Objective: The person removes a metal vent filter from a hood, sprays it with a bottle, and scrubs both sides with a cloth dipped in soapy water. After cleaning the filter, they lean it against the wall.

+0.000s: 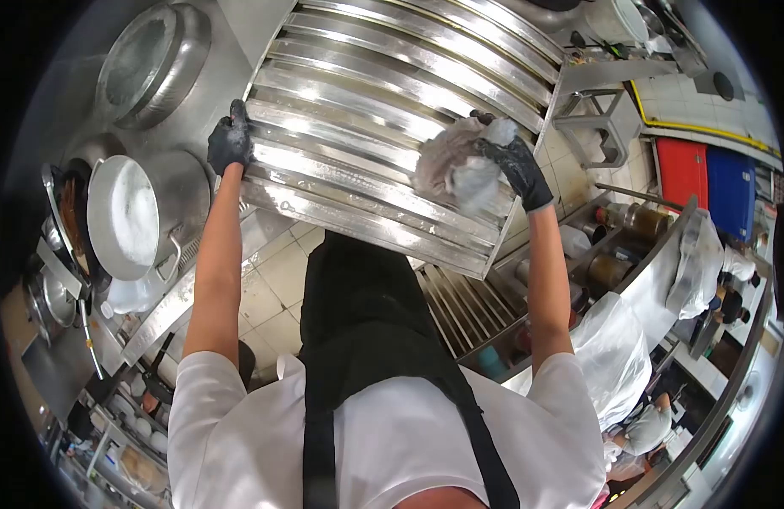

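Note:
A large ridged metal panel (341,136) with wet, shiny slats is held up in front of my body, tilted. My left hand (230,140), in a black glove, is closed on the panel's left edge. In a black glove too, my right hand (512,163) grips a bunched greyish-pink and white cloth (456,165), which lies against the slats near the panel's right side. Part of the right hand's fingers is hidden by the cloth.
At left stand a pot (125,216) with whitish contents and a big round pan (142,64). Right are a metal stool (604,127), red bin (681,178), blue bin (730,191) and a rack of jars (646,222). Other people are far off at right.

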A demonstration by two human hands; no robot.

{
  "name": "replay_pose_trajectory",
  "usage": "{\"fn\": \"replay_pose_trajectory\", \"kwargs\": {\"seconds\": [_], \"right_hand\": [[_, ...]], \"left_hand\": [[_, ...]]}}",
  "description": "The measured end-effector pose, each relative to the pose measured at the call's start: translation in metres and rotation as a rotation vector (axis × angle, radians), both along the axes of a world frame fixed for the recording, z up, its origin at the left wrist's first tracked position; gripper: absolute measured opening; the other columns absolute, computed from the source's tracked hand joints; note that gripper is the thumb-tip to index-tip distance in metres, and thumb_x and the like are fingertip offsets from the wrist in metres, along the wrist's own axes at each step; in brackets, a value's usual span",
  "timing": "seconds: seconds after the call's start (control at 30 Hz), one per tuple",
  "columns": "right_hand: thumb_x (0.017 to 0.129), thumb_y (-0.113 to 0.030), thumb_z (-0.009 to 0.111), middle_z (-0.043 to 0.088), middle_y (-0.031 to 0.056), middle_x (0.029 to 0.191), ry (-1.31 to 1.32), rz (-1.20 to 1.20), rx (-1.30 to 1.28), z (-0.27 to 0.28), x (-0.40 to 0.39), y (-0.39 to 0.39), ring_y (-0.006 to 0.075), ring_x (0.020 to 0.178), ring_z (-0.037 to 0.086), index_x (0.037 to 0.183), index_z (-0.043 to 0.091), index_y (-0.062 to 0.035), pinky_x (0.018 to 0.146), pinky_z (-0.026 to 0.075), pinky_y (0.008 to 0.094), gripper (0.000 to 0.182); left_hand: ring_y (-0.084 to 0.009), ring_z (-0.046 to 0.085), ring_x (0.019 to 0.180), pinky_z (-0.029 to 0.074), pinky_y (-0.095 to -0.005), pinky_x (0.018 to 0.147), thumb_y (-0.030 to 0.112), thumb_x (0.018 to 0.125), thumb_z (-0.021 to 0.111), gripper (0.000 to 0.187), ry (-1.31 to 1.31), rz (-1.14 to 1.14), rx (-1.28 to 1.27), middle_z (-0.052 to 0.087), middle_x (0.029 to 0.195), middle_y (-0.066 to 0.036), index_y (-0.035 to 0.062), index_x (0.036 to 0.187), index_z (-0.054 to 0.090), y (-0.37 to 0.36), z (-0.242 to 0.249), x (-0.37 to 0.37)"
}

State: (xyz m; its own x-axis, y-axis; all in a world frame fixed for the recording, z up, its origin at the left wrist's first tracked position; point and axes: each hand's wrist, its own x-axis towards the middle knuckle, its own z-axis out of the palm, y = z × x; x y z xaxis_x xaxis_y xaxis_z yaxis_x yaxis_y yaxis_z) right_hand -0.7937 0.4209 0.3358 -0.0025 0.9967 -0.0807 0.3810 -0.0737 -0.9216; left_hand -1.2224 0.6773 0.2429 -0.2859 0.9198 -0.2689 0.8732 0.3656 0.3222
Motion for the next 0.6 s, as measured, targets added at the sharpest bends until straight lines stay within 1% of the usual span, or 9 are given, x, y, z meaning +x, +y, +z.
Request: {"fn": "replay_pose_trajectory", "kwargs": {"seconds": [0.03,0.1,0.13,0.23,0.33,0.43,0.47,0.5,0.6], "right_hand": [[0.088,-0.007,0.062,0.059,0.0129,0.121,0.229,-0.103,-0.147,0.006,-0.014,0.007,0.0185,0.105,0.057,0.129,0.049,0.0032,0.091,0.047,0.0302,0.044],[0.085,-0.013,0.07,0.054,0.0143,0.128,-0.074,-0.184,-0.222,0.003,-0.026,0.006,0.0201,0.108,0.056,0.134,0.042,0.0031,0.093,0.047,0.0306,0.058],[0.079,-0.025,0.077,0.047,0.0189,0.134,0.042,-0.366,-0.175,-0.046,-0.013,-0.021,0.0274,0.118,0.051,0.137,0.037,0.0035,0.098,0.043,0.0361,0.077],[0.07,-0.046,0.079,0.034,0.028,0.144,-0.748,-0.26,0.074,-0.003,-0.039,-0.035,0.0471,0.138,0.02,0.144,0.034,-0.0071,0.11,0.027,0.0502,0.094],[0.069,-0.052,0.076,0.026,0.026,0.149,-1.062,0.061,-0.067,-0.001,-0.047,-0.012,0.0475,0.14,0.015,0.144,0.038,-0.0158,0.111,0.023,0.0538,0.092],[0.067,-0.054,0.073,0.024,0.0219,0.151,-0.926,0.272,-0.02,-0.04,-0.044,0.025,0.046,0.141,0.016,0.138,0.048,-0.0188,0.111,0.022,0.0556,0.083],[0.067,-0.046,0.074,0.033,0.0199,0.146,-0.868,0.28,0.137,-0.058,-0.045,0.027,0.0466,0.136,0.025,0.131,0.055,-0.0194,0.109,0.026,0.0556,0.072],[0.067,-0.046,0.074,0.033,0.0199,0.146,-0.854,0.291,0.119,-0.067,-0.056,0.014,0.0466,0.136,0.025,0.131,0.055,-0.0194,0.109,0.026,0.0556,0.072],[0.07,-0.037,0.071,0.054,0.0152,0.127,-0.805,0.304,0.033,-0.087,-0.077,0.009,0.0402,0.119,0.048,0.126,0.056,-0.0188,0.104,0.036,0.0501,0.061]], "left_hand": [[-0.0359,0.062,0.102,0.047,-0.0474,0.088,0.071,0.087,0.034,0.069,-0.033,-0.009,-0.009,0.068,0.105,-0.016,0.013,0.101,0.07,0.0,0.003,0.0],[-0.0359,0.062,0.103,0.047,-0.0473,0.089,0.07,0.087,0.034,0.068,-0.011,0.025,-0.005,0.068,0.105,-0.016,0.014,0.101,0.07,0.002,0.008,0.004],[-0.036,0.062,0.103,0.047,-0.0472,0.089,0.07,0.087,0.035,0.067,0.014,0.025,0.003,0.068,0.105,-0.016,0.0143,0.1,0.07,0.002,0.008,0.004],[-0.0361,0.063,0.102,0.047,-0.0473,0.088,0.069,0.087,0.034,0.067,0.028,0.027,0.004,0.068,0.105,-0.016,0.0143,0.1,0.07,0.001,0.013,0.005],[-0.0371,0.063,0.101,0.048,-0.0478,0.087,0.069,0.088,0.034,0.067,0.045,0.036,0.002,0.068,0.103,-0.017,0.0137,0.1,0.069,0.002,0.011,0.006],[-0.0387,0.063,0.1,0.048,-0.0486,0.086,0.069,0.088,0.034,0.067,0.013,0.013,-0.017,0.067,0.102,-0.018,0.0127,0.098,0.069,0.008,0.011,0.004],[-0.0394,0.062,0.099,0.048,-0.049,0.086,0.069,0.088,0.034,0.067,0.004,0.012,-0.007,0.067,0.101,-0.018,0.0124,0.097,0.068,0.008,0.009,0.003],[-0.0402,0.062,0.099,0.048,-0.0493,0.085,0.068,0.088,0.034,0.066,0.001,0.004,-0.005,0.067,0.1,-0.019,0.0121,0.096,0.068,0.002,0.007,0.0],[-0.0408,0.063,0.097,0.047,-0.0502,0.085,0.067,0.089,0.034,0.064,0.029,0.01,-0.019,0.068,0.098,-0.02,0.0129,0.096,0.068,0.003,0.012,0.003]]}}
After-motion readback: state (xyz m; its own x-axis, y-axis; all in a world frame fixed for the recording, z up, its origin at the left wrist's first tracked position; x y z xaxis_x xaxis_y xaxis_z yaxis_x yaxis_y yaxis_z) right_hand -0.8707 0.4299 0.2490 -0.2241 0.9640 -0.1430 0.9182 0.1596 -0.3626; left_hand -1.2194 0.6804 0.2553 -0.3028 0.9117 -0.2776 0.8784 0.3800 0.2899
